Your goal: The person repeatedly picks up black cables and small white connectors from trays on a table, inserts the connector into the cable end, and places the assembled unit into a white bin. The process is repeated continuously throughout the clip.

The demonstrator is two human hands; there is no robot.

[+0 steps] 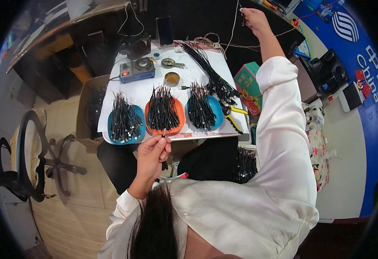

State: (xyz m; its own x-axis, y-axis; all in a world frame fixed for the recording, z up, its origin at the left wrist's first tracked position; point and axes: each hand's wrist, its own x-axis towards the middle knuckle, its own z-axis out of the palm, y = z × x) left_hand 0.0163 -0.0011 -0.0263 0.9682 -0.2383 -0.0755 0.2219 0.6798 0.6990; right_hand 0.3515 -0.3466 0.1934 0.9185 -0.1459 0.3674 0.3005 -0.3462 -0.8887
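At the head view's bench [223,137] edge, the left hand [155,151] pinches a black cable [163,137]; the raised right hand [256,20] pinches an unclear small item [242,19]. A loose pinch could drop the cable into the orange tray [181,114].

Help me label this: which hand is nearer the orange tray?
Left. The left hand is just short of the orange tray; the right hand is far beyond it, to the right.
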